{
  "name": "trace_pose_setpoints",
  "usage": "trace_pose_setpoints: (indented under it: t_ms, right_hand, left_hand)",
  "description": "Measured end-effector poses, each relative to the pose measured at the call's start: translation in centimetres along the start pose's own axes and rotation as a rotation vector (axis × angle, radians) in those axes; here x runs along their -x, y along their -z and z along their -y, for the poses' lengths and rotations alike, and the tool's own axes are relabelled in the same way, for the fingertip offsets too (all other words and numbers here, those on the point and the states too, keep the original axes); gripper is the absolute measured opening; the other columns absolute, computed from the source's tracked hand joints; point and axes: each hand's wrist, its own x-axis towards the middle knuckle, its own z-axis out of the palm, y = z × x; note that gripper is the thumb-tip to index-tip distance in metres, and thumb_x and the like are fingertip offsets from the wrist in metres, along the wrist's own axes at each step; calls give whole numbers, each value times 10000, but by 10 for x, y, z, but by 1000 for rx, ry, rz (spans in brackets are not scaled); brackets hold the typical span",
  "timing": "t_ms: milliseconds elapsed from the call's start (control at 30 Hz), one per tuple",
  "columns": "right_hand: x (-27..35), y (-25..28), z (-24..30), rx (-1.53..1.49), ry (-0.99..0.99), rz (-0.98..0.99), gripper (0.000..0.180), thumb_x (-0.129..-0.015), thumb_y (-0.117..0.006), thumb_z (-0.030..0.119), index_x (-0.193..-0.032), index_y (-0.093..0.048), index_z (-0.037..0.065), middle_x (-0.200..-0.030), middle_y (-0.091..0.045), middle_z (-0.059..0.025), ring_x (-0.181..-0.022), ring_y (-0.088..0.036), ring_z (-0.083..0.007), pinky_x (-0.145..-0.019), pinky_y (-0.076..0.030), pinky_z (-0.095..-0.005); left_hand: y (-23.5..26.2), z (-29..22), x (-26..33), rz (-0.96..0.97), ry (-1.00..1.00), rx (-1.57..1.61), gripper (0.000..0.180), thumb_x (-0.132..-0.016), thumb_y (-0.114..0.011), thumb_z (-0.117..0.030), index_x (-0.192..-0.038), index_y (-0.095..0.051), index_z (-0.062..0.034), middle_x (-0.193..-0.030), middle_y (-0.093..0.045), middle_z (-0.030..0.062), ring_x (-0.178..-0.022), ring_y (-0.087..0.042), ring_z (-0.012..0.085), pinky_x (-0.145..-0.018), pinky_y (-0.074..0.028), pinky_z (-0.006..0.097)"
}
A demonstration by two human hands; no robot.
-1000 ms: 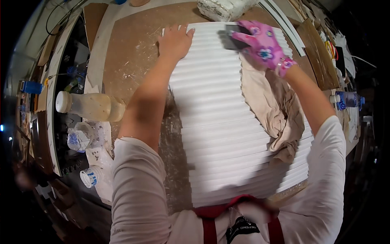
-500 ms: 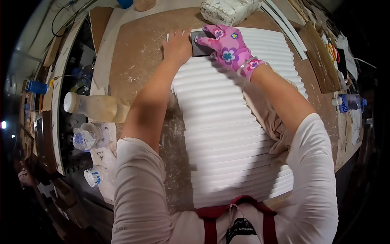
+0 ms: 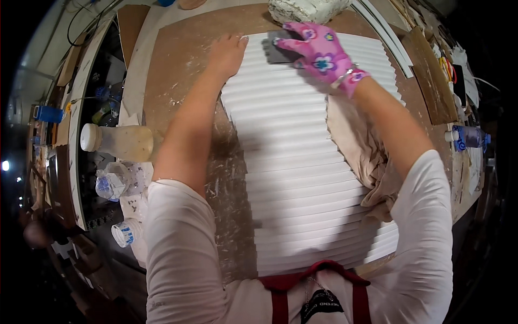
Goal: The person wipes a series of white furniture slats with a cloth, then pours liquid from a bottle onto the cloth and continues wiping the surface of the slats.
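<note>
White ridged strips [image 3: 286, 119] lie side by side in a long row on a brown board [image 3: 178, 70]. At the far left end of the row, my bare left hand [image 3: 226, 56] rests flat, its fingers stretched forward along the strip ends. My right hand [image 3: 324, 56], in a pink flowered glove, grips a dark grey sanding block [image 3: 280, 47] against the farthest strips. The glove hides part of the block. A crumpled beige cloth [image 3: 359, 143] lies over the right side of the strips, beneath my right forearm.
A white wrapped bundle [image 3: 307, 11] sits beyond the strips. On the left stand a cloudy jar [image 3: 124, 143] and clear plastic bottles [image 3: 113, 181]. Long white strips [image 3: 383, 38] and a brown wooden piece [image 3: 430, 75] lie on the far right, above a small bottle [image 3: 469, 137].
My right hand has slid the sanding block a little right and away from my left hand. My left hand has shifted slightly left. More of the beige cloth shows.
</note>
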Motion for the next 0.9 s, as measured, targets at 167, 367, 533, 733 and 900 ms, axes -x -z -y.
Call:
trace_pose_setpoints:
  t_ms: [167, 367, 533, 733, 900]
  right_hand:
    - [43, 31, -43, 273, 2, 27, 563, -692, -748, 160, -1232, -590, 184, -1352, -494, -140, -1203, -496, -358, -1003, -427, -453]
    - [-10, -10, 6, 103, 58, -60, 546, -716, -676, 107, -1236, -577, 238, -1338, -501, -115, -1197, -497, -360, -1005, -419, -467]
    - [51, 46, -58, 158, 3, -71, 556, -729, -679, 170, -1270, -551, 161, -1338, -495, -173, -1197, -502, -386, -1020, -422, -453]
    - [5, 7, -23, 288, 22, 3, 536, -760, -652, 119, -1276, -549, 222, -1397, -455, -122, -1234, -483, -337, -1027, -411, -421]
    - [27, 27, -47, 275, -44, 107, 562, -723, -683, 72, -1260, -574, 195, -1395, -448, -143, -1242, -463, -355, -1029, -407, -437]
  left_hand:
    - [1, -4, -5, 8, 51, -12, 460, -993, -339, -411, -1269, -569, -124, -1256, -543, 150, -1177, -489, 364, -997, -396, 472]
    - [-1, -11, -5, 17, 41, -90, 465, -994, -329, -426, -1267, -572, -138, -1262, -533, 134, -1153, -508, 361, -979, -411, 474]
    - [-4, -2, -1, -19, 40, -47, 468, -997, -320, -418, -1275, -566, -133, -1259, -533, 132, -1149, -505, 360, -974, -417, 465]
    - [-1, -6, -2, 32, 87, -18, 470, -997, -322, -417, -1279, -561, -125, -1270, -523, 134, -1174, -481, 359, -989, -406, 473]
    - [-3, -3, 1, -20, 57, -13, 458, -996, -346, -408, -1268, -568, -113, -1252, -531, 141, -1146, -491, 374, -980, -410, 480]
